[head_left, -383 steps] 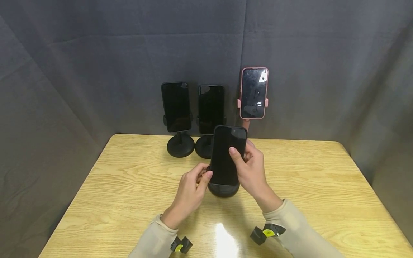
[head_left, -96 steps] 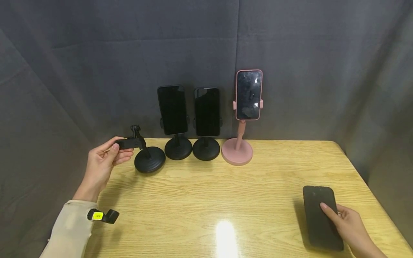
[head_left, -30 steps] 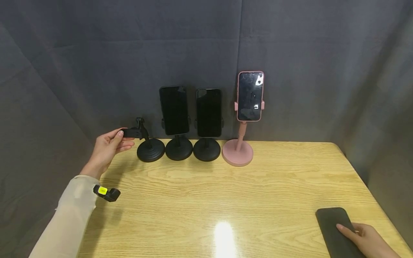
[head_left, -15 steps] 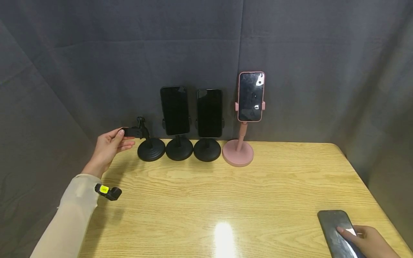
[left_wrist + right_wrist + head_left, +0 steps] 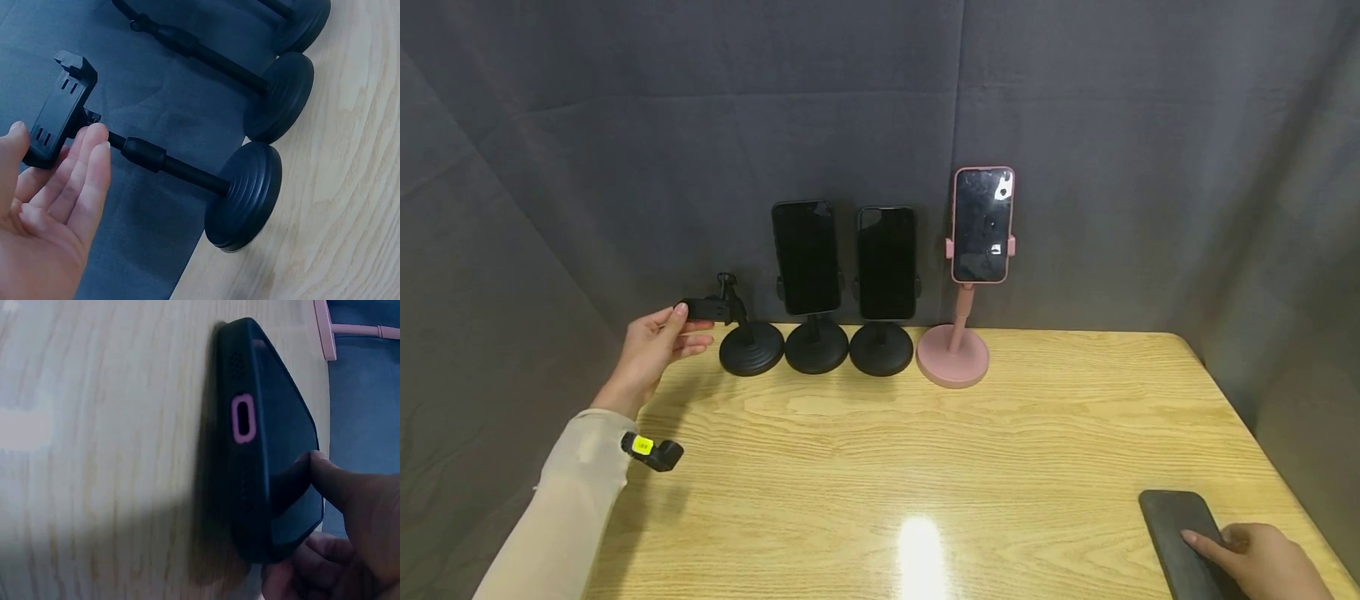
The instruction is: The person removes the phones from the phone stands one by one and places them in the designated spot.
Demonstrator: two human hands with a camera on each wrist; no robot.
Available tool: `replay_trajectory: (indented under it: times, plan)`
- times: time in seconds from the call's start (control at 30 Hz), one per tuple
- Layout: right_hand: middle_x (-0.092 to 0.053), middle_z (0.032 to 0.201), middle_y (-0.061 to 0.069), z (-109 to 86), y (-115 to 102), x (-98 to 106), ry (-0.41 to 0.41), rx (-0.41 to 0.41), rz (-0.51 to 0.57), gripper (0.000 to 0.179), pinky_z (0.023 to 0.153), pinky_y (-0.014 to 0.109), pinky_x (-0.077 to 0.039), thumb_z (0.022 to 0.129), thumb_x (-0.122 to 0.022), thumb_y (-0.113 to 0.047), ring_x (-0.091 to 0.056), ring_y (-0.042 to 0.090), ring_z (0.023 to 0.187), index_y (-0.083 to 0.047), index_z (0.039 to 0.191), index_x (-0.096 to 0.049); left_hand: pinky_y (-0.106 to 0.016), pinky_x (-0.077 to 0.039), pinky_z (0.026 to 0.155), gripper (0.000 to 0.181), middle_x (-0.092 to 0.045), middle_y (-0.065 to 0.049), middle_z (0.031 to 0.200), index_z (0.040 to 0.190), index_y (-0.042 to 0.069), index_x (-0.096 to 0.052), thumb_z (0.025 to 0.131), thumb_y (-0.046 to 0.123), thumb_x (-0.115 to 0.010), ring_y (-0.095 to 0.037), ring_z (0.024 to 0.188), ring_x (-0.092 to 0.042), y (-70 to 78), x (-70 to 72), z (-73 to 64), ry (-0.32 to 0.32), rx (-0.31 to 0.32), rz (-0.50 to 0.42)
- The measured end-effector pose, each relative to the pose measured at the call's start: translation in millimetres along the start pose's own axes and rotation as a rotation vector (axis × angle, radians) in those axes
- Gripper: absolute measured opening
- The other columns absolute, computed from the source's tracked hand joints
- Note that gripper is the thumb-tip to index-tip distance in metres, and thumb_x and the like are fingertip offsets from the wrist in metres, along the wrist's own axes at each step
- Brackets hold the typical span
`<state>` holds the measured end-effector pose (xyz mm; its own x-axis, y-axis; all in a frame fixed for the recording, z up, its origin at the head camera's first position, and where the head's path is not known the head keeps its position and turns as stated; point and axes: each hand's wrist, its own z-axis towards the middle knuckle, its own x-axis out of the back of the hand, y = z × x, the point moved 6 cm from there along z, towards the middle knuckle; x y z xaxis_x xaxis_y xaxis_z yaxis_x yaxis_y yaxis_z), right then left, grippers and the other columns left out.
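At the left end of the row, my left hand [image 5: 643, 358] pinches the holder clamp [image 5: 706, 309] of a black phone stand [image 5: 751, 348] between thumb and fingers. No phone sits in that clamp, which is turned sideways with its stem bent; the left wrist view shows its slotted plate [image 5: 61, 106] and ridged round base [image 5: 244, 197]. Over at the lower right, my right hand [image 5: 1273, 562] grips a dark smartphone [image 5: 1180, 521], thumb on its screen. In the right wrist view the phone's case [image 5: 240, 469] shows a pink-rimmed charging port, close over the wood. The phone's near end is cut off in the head view.
Two black phone stands [image 5: 817, 346] with upright phones [image 5: 807, 258] stand right of the held one. A taller pink stand [image 5: 953, 357] holds a pink-cased phone [image 5: 983, 223]. All stand along the back of the wooden table [image 5: 865, 450], before a grey curtain [image 5: 1075, 167].
Earlier both hands were on the phone in its stand mid-table. Now the stand is at the row's left end, and the phone is out, in my right hand, at lower right. Lately almost still.
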<state>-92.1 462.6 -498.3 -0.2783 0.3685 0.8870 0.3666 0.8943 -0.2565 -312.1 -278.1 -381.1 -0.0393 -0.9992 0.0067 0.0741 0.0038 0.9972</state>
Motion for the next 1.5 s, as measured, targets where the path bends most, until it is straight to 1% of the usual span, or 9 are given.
replay_trajectory:
  times: [0.1,0.4,0.67,0.8,0.93,1.03,1.17,1.37,1.5]
  plan:
    - [-0.031,0.056,-0.009,-1.4,-0.6,0.0,0.058,-0.007,0.004,0.066,0.055,0.024,-0.032,0.090,-0.057,-0.072,-0.036,0.009,0.054,-0.018,0.058,-0.037,-0.018,-0.060,0.075,0.026,-0.078,0.012,0.093,0.114,0.015,-0.061,0.103,0.038,-0.056,-0.004,0.079,-0.076,-1.4,-0.3,-0.9,-0.003,0.018,-0.007]
    - [-0.037,0.056,-0.007,-7.0,-3.6,3.0,0.091,-0.024,-0.055,0.070,0.055,0.028,-0.032,0.081,-0.059,-0.080,-0.040,0.012,0.055,-0.015,0.057,-0.051,-0.018,-0.060,0.077,0.035,-0.077,0.013,0.096,0.120,0.013,-0.058,0.102,0.043,-0.055,-0.004,0.081,-0.076,-7.7,0.9,-5.0,0.001,0.067,0.009]
    - [-0.036,0.054,-0.008,-9.5,-6.1,8.1,0.132,-0.031,-0.085,0.067,0.052,0.027,-0.028,0.082,-0.061,-0.078,-0.037,0.011,0.054,-0.018,0.055,-0.050,-0.018,-0.060,0.075,0.016,-0.077,0.012,0.093,0.111,0.021,-0.064,0.105,0.032,-0.053,-0.005,0.079,-0.076,-15.7,0.7,-11.5,-0.024,0.063,0.002]
    - [-0.038,0.055,-0.008,-10.5,-6.5,8.4,0.131,-0.039,-0.082,0.067,0.051,0.028,-0.028,0.082,-0.060,-0.079,-0.037,0.012,0.054,-0.018,0.057,-0.053,-0.019,-0.060,0.076,0.017,-0.077,0.014,0.093,0.113,0.022,-0.063,0.106,0.033,-0.053,-0.004,0.080,-0.075,-18.0,0.3,-16.5,-0.037,0.075,0.043]
    - [-0.041,0.055,-0.006,-11.8,-8.0,9.3,0.111,-0.054,-0.088,0.069,0.052,0.028,-0.030,0.079,-0.059,-0.083,-0.040,0.013,0.054,-0.017,0.060,-0.058,-0.019,-0.060,0.078,0.031,-0.075,0.016,0.096,0.126,0.011,-0.058,0.106,0.034,-0.051,-0.003,0.083,-0.075,-20.6,-1.1,-22.3,-0.053,0.090,0.109]
    - [-0.045,0.057,-0.005,-13.4,-9.4,11.2,0.101,-0.056,-0.094,0.069,0.052,0.029,-0.033,0.079,-0.059,-0.082,-0.043,0.014,0.056,-0.015,0.064,-0.061,-0.018,-0.060,0.077,0.044,-0.074,0.019,0.095,0.135,-0.002,-0.053,0.108,0.032,-0.049,-0.001,0.084,-0.074,-22.6,-3.6,-26.2,-0.073,0.092,0.177]
    - [-0.051,0.060,-0.002,-15.2,-9.5,13.8,0.098,-0.055,-0.092,0.067,0.052,0.033,-0.037,0.081,-0.062,-0.078,-0.050,0.017,0.059,-0.011,0.074,-0.066,-0.018,-0.060,0.075,0.053,-0.073,0.022,0.092,0.139,-0.015,-0.046,0.109,0.029,-0.047,0.001,0.082,-0.073,-25.0,-8.6,-30.8,-0.107,0.097,0.245]
    - [-0.064,0.069,0.000,-13.8,-7.5,15.5,0.089,-0.054,-0.102,0.076,0.053,0.039,-0.044,0.083,-0.060,-0.079,-0.057,0.019,0.062,-0.004,0.092,-0.067,-0.018,-0.060,0.076,0.055,-0.073,0.020,0.094,0.140,-0.017,-0.044,0.109,0.029,-0.046,0.002,0.082,-0.072,-23.4,-15.2,-39.7,-0.118,0.091,0.267]
    - [-0.071,0.075,0.006,-11.5,-5.6,14.5,0.064,-0.037,-0.096,0.078,0.054,0.041,-0.047,0.083,-0.061,-0.078,-0.061,0.020,0.062,0.000,0.095,-0.066,-0.019,-0.060,0.078,0.053,-0.072,0.021,0.096,0.140,-0.016,-0.045,0.110,0.028,-0.044,0.001,0.084,-0.072,-20.8,-19.9,-45.4,-0.122,0.074,0.284]
